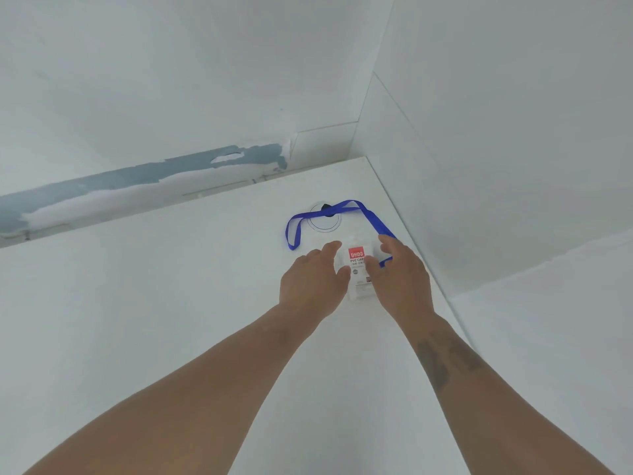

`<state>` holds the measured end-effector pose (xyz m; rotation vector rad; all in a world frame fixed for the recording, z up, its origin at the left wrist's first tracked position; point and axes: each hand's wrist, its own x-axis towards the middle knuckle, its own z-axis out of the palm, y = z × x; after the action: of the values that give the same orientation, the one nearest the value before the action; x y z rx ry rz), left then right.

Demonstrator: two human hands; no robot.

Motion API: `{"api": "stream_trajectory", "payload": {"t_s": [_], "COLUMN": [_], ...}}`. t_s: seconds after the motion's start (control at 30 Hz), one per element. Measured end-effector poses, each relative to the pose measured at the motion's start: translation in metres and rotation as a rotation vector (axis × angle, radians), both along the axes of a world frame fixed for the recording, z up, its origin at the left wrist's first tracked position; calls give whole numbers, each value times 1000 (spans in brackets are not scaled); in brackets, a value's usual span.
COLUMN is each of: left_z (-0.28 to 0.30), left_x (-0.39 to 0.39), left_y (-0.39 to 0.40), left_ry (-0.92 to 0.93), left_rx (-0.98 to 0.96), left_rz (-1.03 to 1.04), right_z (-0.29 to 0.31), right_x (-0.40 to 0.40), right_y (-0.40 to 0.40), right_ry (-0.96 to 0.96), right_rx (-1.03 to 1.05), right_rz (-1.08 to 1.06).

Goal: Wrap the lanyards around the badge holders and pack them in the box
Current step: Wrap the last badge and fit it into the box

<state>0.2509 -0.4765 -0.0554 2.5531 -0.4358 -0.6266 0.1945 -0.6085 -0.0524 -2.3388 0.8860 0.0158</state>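
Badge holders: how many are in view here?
1. The clear badge holder with a red label lies on the white table between the left hand and right hand; others may be out of frame.

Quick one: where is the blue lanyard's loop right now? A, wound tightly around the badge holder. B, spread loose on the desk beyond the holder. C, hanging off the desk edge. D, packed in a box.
B: the blue lanyard lies in an open loop on the white desk, beyond the badge holder, crossing the round cable grommet.
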Motion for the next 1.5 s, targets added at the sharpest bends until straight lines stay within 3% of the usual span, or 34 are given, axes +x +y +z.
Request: {"api": "stream_trajectory", "payload": {"t_s": [0.23,0.47,0.67,0.77,1.0,1.3,1.4,1.5], "left_z": [-6,8,42,59,114,187,209,230], "left_x": [8,11,-4,-16,-32,-44,-49,-55], "left_y": [-20,-9,29,53,111,230,258,286], "left_ry": [12,125,285,326,620,549,496,424], "left_rx": [-65,-267,-466,-571,-812,-910,-906,-893], "left_rz": [64,166,364,473,608,576,559,566], "right_z": [-11,9,50,68,111,159,171,180], "right_x": [9,5,-18,-32,-49,-56,-50,-46], "right_y": [-5,0,21,38,90,165,197,239], "right_ry": [-86,-223,-350,-400,-458,-480,-442,-364], "right_rx": [100,434,861,950,1129,1149,1015,745], "right_rz": [-108,-242,-367,-367,-396,-198,45,236]}}
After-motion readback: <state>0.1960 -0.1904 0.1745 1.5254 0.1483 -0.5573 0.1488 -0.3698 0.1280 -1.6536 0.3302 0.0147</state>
